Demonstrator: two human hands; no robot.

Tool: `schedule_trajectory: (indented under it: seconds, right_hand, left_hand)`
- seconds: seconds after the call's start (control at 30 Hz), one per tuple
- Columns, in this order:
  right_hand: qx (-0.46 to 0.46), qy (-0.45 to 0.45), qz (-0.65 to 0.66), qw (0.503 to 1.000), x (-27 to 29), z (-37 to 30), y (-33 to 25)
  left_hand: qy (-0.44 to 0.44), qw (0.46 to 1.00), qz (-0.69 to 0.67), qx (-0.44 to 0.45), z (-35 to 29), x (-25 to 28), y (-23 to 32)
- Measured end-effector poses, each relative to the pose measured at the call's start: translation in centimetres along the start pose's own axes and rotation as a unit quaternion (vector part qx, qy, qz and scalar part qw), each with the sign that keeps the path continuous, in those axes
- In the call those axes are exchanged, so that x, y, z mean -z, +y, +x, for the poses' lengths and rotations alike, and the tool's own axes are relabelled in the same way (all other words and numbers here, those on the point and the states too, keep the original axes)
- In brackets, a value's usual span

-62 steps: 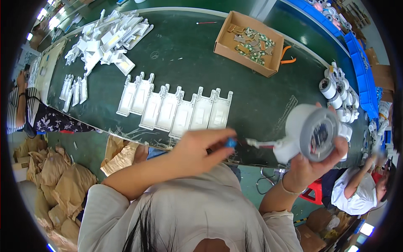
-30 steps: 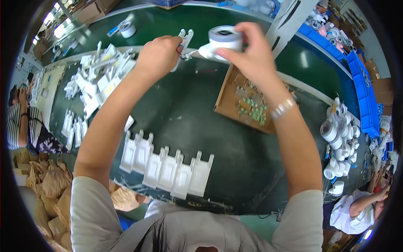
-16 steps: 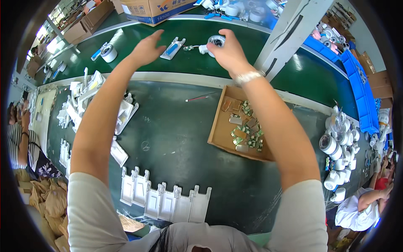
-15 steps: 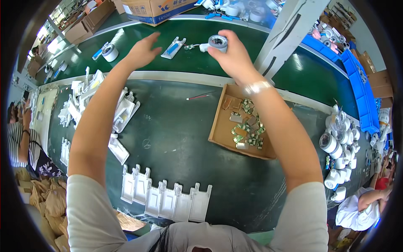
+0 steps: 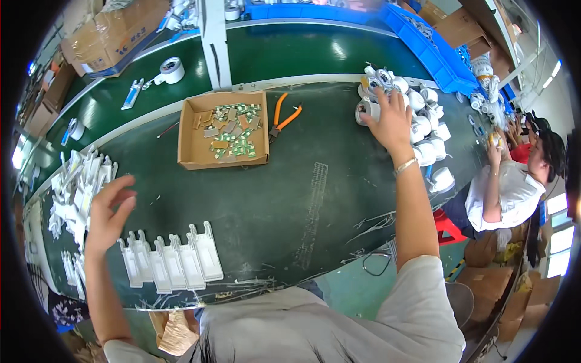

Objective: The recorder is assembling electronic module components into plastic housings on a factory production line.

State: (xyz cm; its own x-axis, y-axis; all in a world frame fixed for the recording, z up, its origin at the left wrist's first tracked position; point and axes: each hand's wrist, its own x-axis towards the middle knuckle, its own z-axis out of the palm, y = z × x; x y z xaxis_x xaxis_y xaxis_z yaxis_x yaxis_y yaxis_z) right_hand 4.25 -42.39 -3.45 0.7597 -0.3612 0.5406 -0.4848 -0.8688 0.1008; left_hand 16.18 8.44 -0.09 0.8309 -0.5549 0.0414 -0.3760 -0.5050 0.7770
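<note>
My right hand (image 5: 392,124) reaches to the pile of white round housings (image 5: 425,126) at the right of the table. Its fingers are spread, with the thumb against one housing (image 5: 367,112) that has a dark, open face; I see no firm grip. Over the left of the table hovers my left hand (image 5: 110,212), empty, fingers bent and apart. It is between a heap of white plastic brackets (image 5: 75,190) and a row of several white bracket plates (image 5: 172,263). On the green belt lies a round white housing (image 5: 173,71), beside a white plate with a blue strip (image 5: 132,95).
A cardboard tray (image 5: 223,163) of small green circuit boards stands mid-table, with orange-handled pliers (image 5: 283,118) beside it. A white post (image 5: 216,54) rises behind. Blue bins (image 5: 430,51) line the back right. A person (image 5: 508,187) sits at the right.
The view has turned right. My right hand has let go of the round housing on the belt and moved to the housing pile. My left hand has drawn back from the belt to the table's left.
</note>
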Motion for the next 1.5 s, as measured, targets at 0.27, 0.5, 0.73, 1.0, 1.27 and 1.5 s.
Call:
schedule_trajectory:
  seconds: [0.27,0.5,0.73,1.0,1.27,1.5]
  right_hand:
    - [0.112,-0.118,0.211,0.964,2.3,-4.4,-2.5]
    - [-0.091,-0.321,0.835,0.437,8.9,-10.5,-6.6]
    - [-0.124,-0.313,0.937,0.098,9.6,-15.0,-13.3]
    - [-0.106,-0.306,0.924,0.203,8.7,-14.7,-14.6]
    - [-0.068,-0.314,0.935,0.15,7.5,-15.7,-14.4]
    - [0.045,-0.308,0.93,0.198,7.0,-15.1,-13.8]
  left_hand:
    - [-0.026,0.991,0.03,-0.129,-1.9,-5.3,5.5]
    - [0.046,0.959,0.033,-0.277,-0.9,-8.2,9.8]
    - [-0.265,0.85,-0.427,0.155,-5.1,-12.5,9.7]
    - [-0.169,0.794,-0.575,0.1,-8.4,-14.1,7.8]
    - [-0.082,0.873,-0.48,0.038,-9.3,-15.0,7.9]
    - [-0.03,0.935,-0.354,-0.011,-9.0,-15.6,7.9]
